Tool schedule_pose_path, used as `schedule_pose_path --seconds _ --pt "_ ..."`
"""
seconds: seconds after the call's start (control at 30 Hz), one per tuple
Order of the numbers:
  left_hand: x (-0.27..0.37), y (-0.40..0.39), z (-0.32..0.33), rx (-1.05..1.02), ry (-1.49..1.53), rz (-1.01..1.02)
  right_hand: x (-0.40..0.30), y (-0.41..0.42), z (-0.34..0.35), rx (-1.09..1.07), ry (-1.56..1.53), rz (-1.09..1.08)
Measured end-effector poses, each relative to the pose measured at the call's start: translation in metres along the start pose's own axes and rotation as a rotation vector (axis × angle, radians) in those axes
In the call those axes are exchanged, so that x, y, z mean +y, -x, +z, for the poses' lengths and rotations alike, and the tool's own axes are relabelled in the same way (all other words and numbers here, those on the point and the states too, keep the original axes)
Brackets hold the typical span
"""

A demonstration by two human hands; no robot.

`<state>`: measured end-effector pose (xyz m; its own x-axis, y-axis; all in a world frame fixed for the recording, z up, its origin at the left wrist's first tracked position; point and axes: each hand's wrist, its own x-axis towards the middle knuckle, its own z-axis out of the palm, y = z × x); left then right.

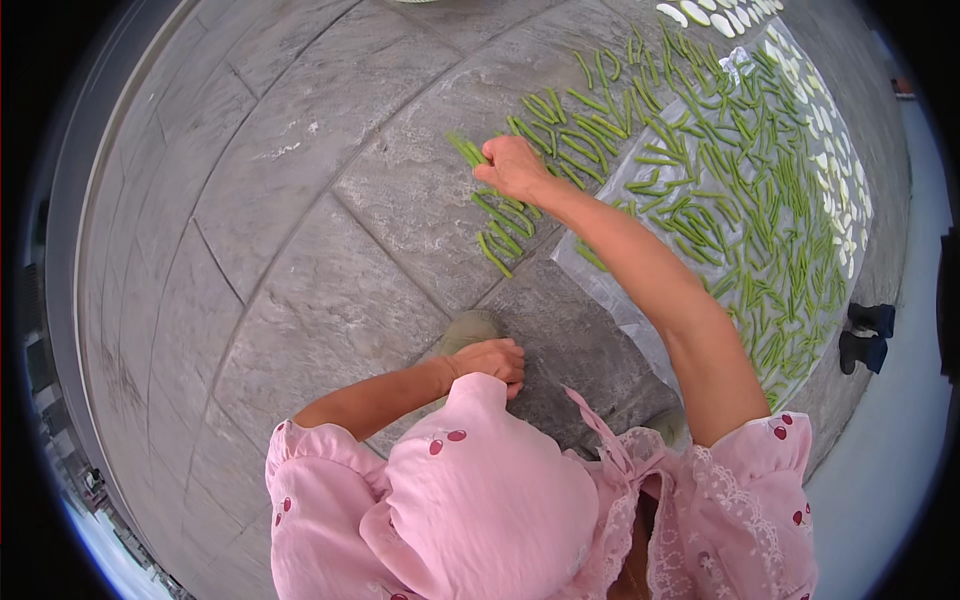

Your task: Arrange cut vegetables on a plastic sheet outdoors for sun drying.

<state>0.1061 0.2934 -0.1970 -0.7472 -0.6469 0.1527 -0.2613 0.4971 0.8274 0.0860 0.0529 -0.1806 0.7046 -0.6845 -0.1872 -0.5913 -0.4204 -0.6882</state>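
Note:
My right hand (514, 166) reaches forward over the grey paved floor, its fingers closed around a few green beans (466, 148) whose ends stick out to the left. Below it, a short row of green beans (504, 225) lies on the paving, and more loose beans (589, 135) spread up and to the right. Many others cover a translucent plastic sheet (600, 281) on the right. My left hand (491, 362) rests curled near my knee, above a greenish shoe (474, 328); its palm is hidden, so I cannot tell whether it holds anything.
White slices (832, 172) lie along the sheet's far right side, with more white slices (720, 15) at the top. Dark boots (862, 351) stand by the pale wall (885, 442) at the right. A crumpled piece of plastic (736, 64) lies at the sheet's upper corner.

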Motion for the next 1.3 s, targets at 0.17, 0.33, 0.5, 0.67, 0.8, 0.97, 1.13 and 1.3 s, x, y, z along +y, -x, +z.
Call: schedule_pose_path --seconds 0.17,0.33,0.5,0.67,0.8,0.97,1.13,1.3 --pt "0.000 0.001 0.000 0.011 0.018 0.014 -0.010 -0.013 0.013 0.080 0.122 0.073" --pt "0.000 0.003 0.002 0.041 0.047 0.017 -0.009 -0.008 0.005 0.062 -0.049 0.140" --pt "0.004 -0.002 -0.002 0.038 -0.009 0.019 -0.009 -0.011 0.018 0.047 0.004 0.057" --pt "0.000 -0.001 0.004 0.028 0.011 0.010 -0.014 -0.013 0.012 0.018 0.034 0.078" --pt "-0.001 0.001 -0.002 0.008 -0.018 0.013 -0.010 -0.032 -0.009 -0.002 0.030 0.137" --pt "-0.001 0.007 -0.004 0.013 -0.021 -0.012 -0.013 -0.056 0.001 0.038 0.113 0.122" --pt "-0.032 0.016 0.061 0.153 0.268 -0.058 -0.003 -0.048 -0.005 0.045 0.008 0.149" --pt "-0.044 0.024 0.097 0.136 0.246 -0.056 -0.008 -0.019 -0.019 0.079 -0.144 0.030"
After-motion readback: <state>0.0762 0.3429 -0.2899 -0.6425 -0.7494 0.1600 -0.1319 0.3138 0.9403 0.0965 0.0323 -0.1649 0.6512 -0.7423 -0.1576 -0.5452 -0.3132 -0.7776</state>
